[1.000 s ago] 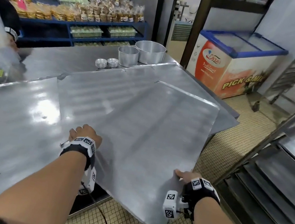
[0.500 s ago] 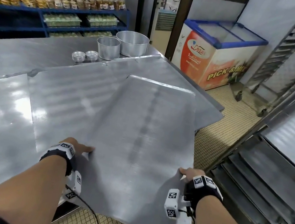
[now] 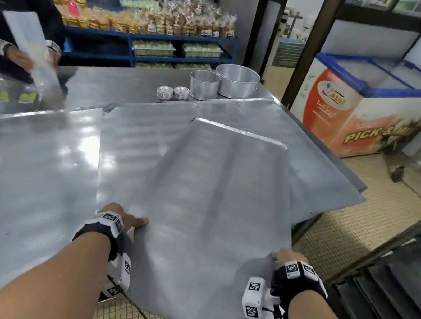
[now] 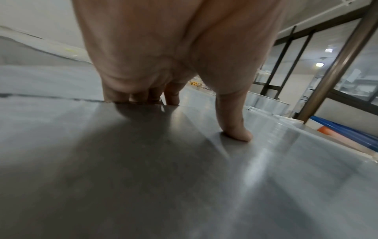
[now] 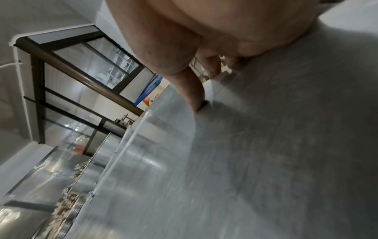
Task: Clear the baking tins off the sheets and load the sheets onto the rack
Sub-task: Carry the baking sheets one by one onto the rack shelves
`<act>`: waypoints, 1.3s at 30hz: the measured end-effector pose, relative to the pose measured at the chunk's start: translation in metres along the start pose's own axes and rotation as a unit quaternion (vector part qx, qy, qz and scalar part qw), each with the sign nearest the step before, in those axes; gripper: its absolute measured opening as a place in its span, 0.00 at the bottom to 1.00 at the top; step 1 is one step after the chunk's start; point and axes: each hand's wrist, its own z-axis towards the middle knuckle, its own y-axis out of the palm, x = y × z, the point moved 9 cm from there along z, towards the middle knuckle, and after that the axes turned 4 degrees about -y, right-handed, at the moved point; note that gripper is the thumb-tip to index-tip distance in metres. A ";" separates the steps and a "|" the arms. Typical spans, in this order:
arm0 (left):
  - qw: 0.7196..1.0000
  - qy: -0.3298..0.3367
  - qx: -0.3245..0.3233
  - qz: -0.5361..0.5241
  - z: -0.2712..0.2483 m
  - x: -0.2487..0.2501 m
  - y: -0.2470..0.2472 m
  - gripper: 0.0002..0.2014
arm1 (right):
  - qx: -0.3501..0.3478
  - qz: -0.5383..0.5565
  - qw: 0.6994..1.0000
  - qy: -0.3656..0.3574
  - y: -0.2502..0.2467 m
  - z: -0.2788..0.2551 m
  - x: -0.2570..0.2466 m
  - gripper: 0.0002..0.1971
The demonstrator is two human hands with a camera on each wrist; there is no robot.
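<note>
The left hand [image 3: 121, 221] and right hand [image 3: 289, 257] each gripped a near side edge of the sheet [image 3: 212, 209], thumbs on top. It looked stiff, broad and slick, best carried by opposite edges toward the rack [image 3: 391, 287] beside the right hand.

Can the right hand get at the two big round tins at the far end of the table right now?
Probably not: the right hand grips the near edge of the sheet, as does the left hand, and the round tins stand beyond the sheet's far end.
</note>
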 end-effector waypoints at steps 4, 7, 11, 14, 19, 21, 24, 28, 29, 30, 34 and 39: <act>0.997 -0.070 0.024 -0.023 -0.025 -0.031 0.010 0.44 | -0.010 -0.009 0.999 -0.044 -0.019 0.009 -0.009 0.18; 0.992 -0.109 0.040 -0.053 -0.046 -0.045 0.019 0.42 | -0.013 -0.035 0.996 -0.087 -0.024 0.028 -0.016 0.20; 0.983 -0.148 0.070 -0.083 -0.073 -0.063 0.026 0.41 | -0.007 -0.041 0.993 -0.111 -0.031 0.051 -0.023 0.18; 0.973 -0.181 0.085 -0.111 -0.088 -0.078 0.035 0.38 | 0.017 0.028 0.995 -0.097 -0.042 0.057 -0.023 0.19; 0.958 -0.225 0.097 -0.150 -0.108 -0.098 0.054 0.38 | 0.022 0.207 0.978 -0.017 -0.039 0.070 -0.009 0.20; 0.953 -0.243 0.099 -0.150 -0.115 -0.104 0.064 0.39 | 0.035 0.273 0.961 0.021 -0.028 0.078 -0.002 0.30; 0.947 -0.259 0.103 -0.158 -0.126 -0.103 0.071 0.40 | 0.094 0.277 0.955 0.044 -0.028 0.066 0.003 0.34; 0.947 -0.257 0.128 -0.146 -0.135 -0.092 0.061 0.35 | 0.087 0.269 0.958 0.044 -0.033 0.050 -0.002 0.29; 0.947 -0.256 0.135 -0.137 -0.135 -0.090 0.058 0.35 | 0.071 0.282 0.956 0.035 -0.031 0.057 -0.003 0.29; 0.947 -0.257 0.140 -0.129 -0.135 -0.088 0.055 0.35 | 0.064 0.289 0.955 0.020 -0.032 0.064 -0.006 0.29; 0.952 -0.248 0.142 -0.112 -0.134 -0.081 0.057 0.31 | 0.050 0.227 0.972 -0.039 -0.044 0.073 -0.016 0.22; 0.955 -0.231 0.151 -0.104 -0.139 -0.069 0.060 0.25 | 0.058 0.199 0.978 0.002 -0.057 0.059 -0.013 0.21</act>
